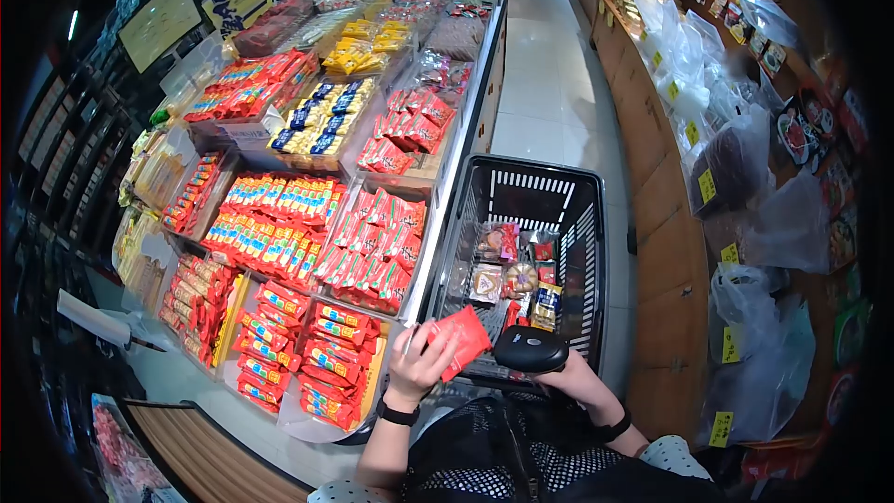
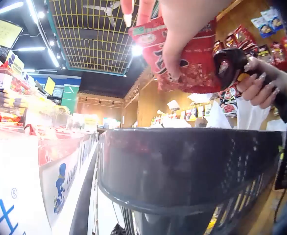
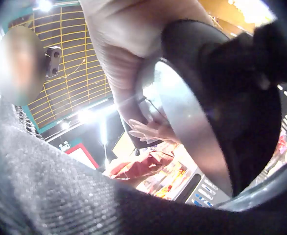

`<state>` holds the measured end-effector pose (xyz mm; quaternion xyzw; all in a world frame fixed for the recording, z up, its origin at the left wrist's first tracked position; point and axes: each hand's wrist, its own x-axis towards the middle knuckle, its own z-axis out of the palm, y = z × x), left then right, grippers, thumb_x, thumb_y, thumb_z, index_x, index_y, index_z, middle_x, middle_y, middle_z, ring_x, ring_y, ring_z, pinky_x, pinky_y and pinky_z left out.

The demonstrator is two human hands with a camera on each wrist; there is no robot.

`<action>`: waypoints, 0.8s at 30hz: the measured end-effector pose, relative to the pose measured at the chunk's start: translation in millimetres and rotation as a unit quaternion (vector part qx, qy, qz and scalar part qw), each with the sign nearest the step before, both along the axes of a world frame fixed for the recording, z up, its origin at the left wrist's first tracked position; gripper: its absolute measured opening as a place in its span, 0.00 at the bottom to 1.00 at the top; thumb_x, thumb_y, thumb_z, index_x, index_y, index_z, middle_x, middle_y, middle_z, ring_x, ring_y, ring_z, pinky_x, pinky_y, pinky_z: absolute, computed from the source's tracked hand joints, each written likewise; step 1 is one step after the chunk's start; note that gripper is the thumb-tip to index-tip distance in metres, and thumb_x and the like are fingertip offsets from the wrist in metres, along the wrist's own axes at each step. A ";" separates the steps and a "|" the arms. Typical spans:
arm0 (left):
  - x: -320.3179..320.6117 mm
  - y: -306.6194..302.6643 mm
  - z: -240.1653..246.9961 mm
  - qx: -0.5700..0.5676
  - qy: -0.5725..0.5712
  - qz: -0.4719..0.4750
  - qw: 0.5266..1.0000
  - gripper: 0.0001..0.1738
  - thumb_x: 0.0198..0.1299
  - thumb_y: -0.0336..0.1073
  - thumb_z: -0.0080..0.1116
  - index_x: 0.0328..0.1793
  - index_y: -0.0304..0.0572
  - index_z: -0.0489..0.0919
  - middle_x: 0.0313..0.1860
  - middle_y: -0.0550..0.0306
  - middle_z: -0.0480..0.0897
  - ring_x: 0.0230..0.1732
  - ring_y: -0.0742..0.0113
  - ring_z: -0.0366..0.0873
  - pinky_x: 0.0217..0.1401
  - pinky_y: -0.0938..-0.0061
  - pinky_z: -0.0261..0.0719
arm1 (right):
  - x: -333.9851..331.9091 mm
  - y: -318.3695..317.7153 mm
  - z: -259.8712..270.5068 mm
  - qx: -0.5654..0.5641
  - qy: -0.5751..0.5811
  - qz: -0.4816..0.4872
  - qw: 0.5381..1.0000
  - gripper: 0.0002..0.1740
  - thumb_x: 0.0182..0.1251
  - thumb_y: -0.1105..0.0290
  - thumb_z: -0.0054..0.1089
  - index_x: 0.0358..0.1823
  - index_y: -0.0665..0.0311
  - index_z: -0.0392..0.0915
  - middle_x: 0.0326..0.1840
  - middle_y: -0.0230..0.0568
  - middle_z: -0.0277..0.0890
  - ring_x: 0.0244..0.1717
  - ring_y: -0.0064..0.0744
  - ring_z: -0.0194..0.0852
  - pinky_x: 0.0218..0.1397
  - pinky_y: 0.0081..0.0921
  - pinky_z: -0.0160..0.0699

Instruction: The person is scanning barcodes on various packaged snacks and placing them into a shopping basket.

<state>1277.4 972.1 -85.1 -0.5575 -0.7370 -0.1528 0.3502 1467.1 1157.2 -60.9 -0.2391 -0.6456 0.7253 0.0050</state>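
Left fingers (image 1: 436, 359) partly hide the red packet (image 1: 467, 337).

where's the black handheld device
In the head view's lower middle, the right hand holds the black handheld device, just right of the red packet in the left hand.

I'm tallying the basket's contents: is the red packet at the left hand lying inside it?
No, the left hand holds the red packet higher than the rim of the black basket.
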 end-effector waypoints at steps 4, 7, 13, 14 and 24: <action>-19.2 -0.7 8.3 0.098 -0.195 0.087 0.972 0.17 0.44 0.28 0.56 0.44 0.47 0.80 0.42 0.60 0.80 0.46 0.60 0.75 0.50 0.65 0.69 | 1.3 -5.1 3.7 0.010 -0.015 -0.063 0.998 0.10 0.55 0.74 0.63 0.39 0.68 0.78 0.24 0.28 0.75 0.22 0.13 0.67 0.25 0.15 0.65; -55.0 7.4 24.7 0.165 -0.277 0.178 0.930 0.19 0.39 0.23 0.57 0.42 0.43 0.79 0.36 0.54 0.79 0.40 0.55 0.74 0.46 0.63 0.69 | 5.1 -3.5 0.6 0.026 -0.011 -0.110 0.994 0.09 0.55 0.73 0.64 0.37 0.67 0.79 0.24 0.28 0.75 0.22 0.13 0.67 0.25 0.15 0.65; -149.3 58.5 45.4 0.142 -0.389 0.210 0.885 0.24 0.41 0.50 0.70 0.37 0.38 0.79 0.29 0.44 0.81 0.33 0.47 0.79 0.35 0.58 0.75 | 15.7 3.5 -7.0 0.039 -0.034 -0.151 0.987 0.10 0.53 0.71 0.66 0.37 0.66 0.79 0.25 0.28 0.76 0.23 0.13 0.68 0.26 0.15 0.66; -162.6 68.1 38.7 0.142 -0.405 0.176 0.886 0.26 0.40 0.53 0.70 0.35 0.37 0.79 0.27 0.43 0.81 0.31 0.46 0.80 0.34 0.57 0.75 | 19.0 4.5 -10.9 0.044 -0.041 -0.157 0.986 0.11 0.53 0.71 0.67 0.37 0.66 0.79 0.26 0.28 0.76 0.24 0.13 0.68 0.27 0.15 0.67; -229.4 153.0 -33.7 -0.070 -0.369 0.296 0.878 0.30 0.35 0.58 0.71 0.30 0.36 0.79 0.28 0.41 0.81 0.33 0.46 0.80 0.36 0.57 0.76 | 58.5 5.6 -16.7 0.057 -0.080 -0.268 0.958 0.16 0.51 0.72 0.68 0.42 0.69 0.78 0.33 0.32 0.79 0.35 0.16 0.72 0.39 0.20 0.72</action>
